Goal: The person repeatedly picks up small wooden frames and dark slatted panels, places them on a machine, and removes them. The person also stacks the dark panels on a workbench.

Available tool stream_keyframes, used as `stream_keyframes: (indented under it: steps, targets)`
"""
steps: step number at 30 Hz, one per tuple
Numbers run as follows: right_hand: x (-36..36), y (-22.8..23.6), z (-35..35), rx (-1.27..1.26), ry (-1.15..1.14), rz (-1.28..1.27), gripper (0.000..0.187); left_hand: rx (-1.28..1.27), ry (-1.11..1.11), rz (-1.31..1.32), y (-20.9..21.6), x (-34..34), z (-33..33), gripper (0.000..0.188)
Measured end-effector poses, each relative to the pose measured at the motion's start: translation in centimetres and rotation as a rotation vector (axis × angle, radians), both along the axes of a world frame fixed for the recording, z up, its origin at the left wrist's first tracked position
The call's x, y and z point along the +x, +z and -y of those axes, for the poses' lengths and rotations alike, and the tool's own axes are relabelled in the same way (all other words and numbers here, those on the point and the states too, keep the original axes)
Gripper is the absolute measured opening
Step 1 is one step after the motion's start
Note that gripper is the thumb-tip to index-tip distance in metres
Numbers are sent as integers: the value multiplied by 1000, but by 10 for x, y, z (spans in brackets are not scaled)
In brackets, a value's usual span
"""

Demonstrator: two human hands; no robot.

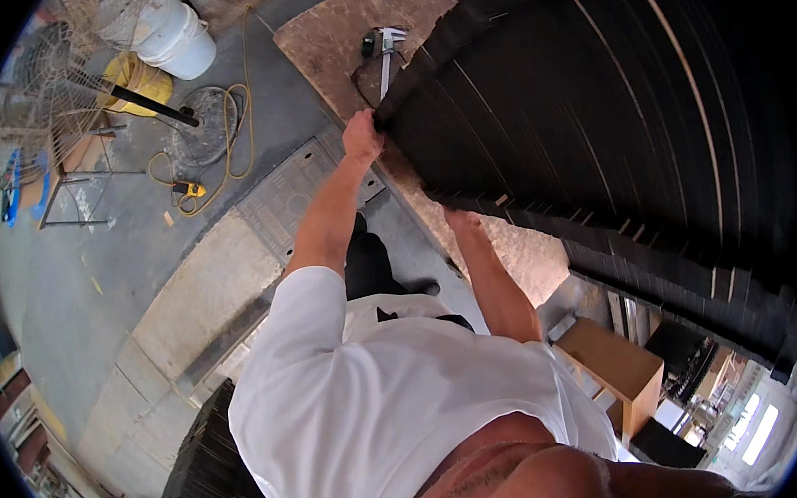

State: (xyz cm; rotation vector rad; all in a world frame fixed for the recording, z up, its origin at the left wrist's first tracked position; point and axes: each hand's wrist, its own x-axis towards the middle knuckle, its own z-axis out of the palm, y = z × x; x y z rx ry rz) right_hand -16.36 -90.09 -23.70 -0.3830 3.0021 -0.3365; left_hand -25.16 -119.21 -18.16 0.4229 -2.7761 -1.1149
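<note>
A large stack of thin black boards [538, 116], with pale lines along some edges, fills the upper right and rests on a brown worktop. My left hand [364, 137] is closed on the boards at the stack's near left corner. My right hand [462, 220] touches the lower side of the same stack, farther right. Its fingers are mostly hidden by the boards' edge. Just beyond my left hand, a caliper [390, 58] lies on the worktop [335, 34], partly beside the stack.
Yellow cord [249, 120] loops over the floor at the left, near a fan stand's round base [211, 123]. A white bucket [178, 46] and a yellow bucket [137, 82] stand beyond. Another black stack [214, 460] is at lower left, a wooden cabinet [613, 358] at lower right.
</note>
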Motion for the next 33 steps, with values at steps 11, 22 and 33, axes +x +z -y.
stream_keyframes:
  steps: [11,22,33]
  targets:
    - [14,2,22,130,-4,-78,44,-63,4,24,-9,2,17,30]
    - [37,23,43,-217,-313,126,43,91,-50,-51,27,28,15,48]
    - [23,132,-55,-1236,-620,799,45,-109,38,-1,-54,50,39,50]
